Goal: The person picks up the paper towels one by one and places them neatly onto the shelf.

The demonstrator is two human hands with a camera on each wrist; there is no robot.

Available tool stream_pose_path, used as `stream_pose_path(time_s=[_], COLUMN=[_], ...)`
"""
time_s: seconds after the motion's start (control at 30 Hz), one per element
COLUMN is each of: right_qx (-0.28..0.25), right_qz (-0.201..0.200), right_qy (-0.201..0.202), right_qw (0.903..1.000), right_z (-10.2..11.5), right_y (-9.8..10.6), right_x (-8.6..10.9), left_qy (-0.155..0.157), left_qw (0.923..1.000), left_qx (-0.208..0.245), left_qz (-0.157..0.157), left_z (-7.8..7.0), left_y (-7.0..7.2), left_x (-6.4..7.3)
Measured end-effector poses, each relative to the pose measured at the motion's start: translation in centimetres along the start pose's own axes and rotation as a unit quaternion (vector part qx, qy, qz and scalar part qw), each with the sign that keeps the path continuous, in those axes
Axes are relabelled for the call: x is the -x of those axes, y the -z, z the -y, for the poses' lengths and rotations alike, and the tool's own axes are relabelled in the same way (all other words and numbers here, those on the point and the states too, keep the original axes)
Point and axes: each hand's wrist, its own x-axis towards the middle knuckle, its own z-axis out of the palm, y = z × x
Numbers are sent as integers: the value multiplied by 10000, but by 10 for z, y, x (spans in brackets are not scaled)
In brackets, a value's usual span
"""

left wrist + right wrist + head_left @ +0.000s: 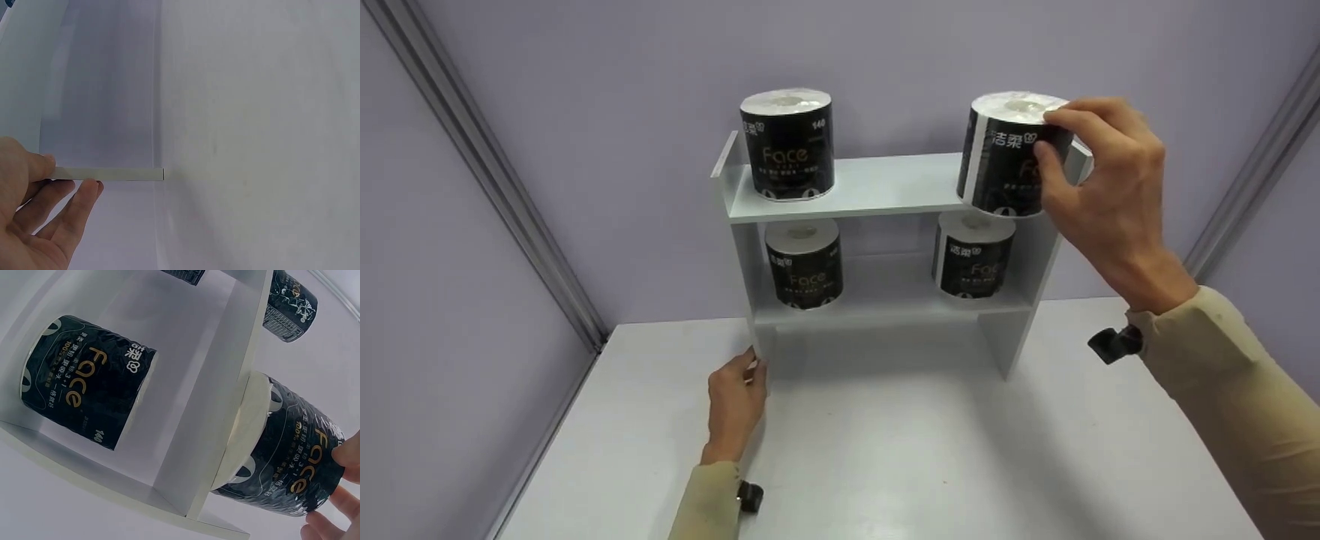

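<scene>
My right hand grips a black-wrapped toilet paper roll by its upper right side, at the right end of the top shelf. In the right wrist view that roll is slightly tilted, its white base near the shelf's front edge; whether it bears on the board I cannot tell. Low on the left, my left hand pinches the left side panel of the white rack between thumb and fingers. The left wrist view shows the panel's narrow edge in that hand.
Another roll stands at the top shelf's left end. Two more rolls, left and right, stand on the lower shelf. The rack is on a white table against a pale wall.
</scene>
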Motion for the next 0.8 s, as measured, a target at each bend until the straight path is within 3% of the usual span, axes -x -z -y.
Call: stream_pose_path(time_s=[0.8], right_qx=[92], right_qz=[-4], right_qy=[-199], right_qw=[9998], right_z=[-1], right_y=[-8], right_x=[-5], left_qy=[33], left_qw=[10000], left_qx=[-21], left_qz=[-48], left_z=[-1], left_y=[-2], left_x=[1])
